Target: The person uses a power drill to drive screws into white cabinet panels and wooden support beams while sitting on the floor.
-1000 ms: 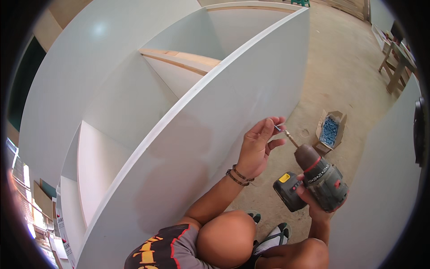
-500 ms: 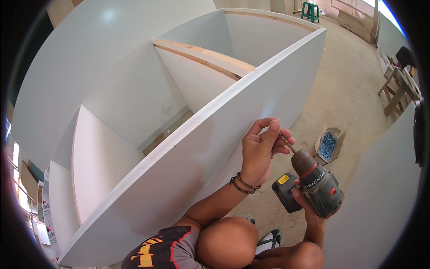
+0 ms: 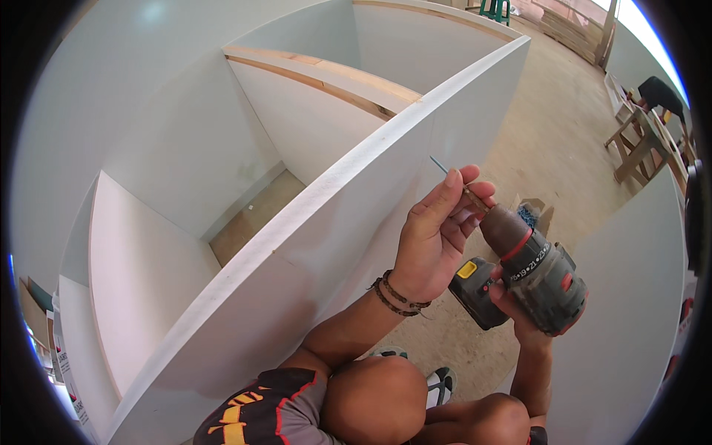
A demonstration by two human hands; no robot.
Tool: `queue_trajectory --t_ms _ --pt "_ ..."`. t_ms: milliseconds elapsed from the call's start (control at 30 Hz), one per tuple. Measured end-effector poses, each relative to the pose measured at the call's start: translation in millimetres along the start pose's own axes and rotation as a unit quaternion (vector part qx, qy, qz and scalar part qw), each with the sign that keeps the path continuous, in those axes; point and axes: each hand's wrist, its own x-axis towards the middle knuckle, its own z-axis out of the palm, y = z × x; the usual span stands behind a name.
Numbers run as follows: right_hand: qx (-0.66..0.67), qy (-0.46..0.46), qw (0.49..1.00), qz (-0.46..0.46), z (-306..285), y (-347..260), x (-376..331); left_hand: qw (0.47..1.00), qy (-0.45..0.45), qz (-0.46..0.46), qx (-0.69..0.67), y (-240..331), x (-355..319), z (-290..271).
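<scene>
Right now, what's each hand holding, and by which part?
Right hand grips the cordless drill by its handle. Left hand pinches the screw near the drill's bit end.

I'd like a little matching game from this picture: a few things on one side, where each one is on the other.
Things:
1. cordless drill
2. long screw
3. beaded bracelet
4. green stool

Places:
A. on the left wrist
B. far off, on the floor at the top
C. gripped in the right hand
D. pinched in the left hand's fingertips, beside the white panel

Pairs: 1-C, 2-D, 3-A, 4-B
</scene>
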Motion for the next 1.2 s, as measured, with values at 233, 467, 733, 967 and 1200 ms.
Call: queue_trajectory --t_ms 233,467,733,967,1200 --pt "0.031 -0.013 0.998 0.054 3.6 -23.0 17.0 0.999 0.000 0.021 0.038 17.3 7.1 3.5" --pt "0.032 -0.007 0.999 0.044 5.3 -31.0 18.9 0.998 -0.026 0.023 0.052 17.4 11.5 -5.0" --pt "0.021 -0.020 0.999 0.015 2.0 -26.9 19.9 0.998 -0.038 0.039 0.039 15.8 14.4 -8.9" --pt "-0.209 -0.014 0.976 -0.058 -11.1 -23.0 20.2 0.996 -0.058 0.072 -0.016 10.7 21.0 -12.5" --pt "-0.178 -0.036 0.982 -0.049 -14.8 -20.4 20.5 0.994 -0.055 0.084 -0.034 8.0 18.8 -11.5"
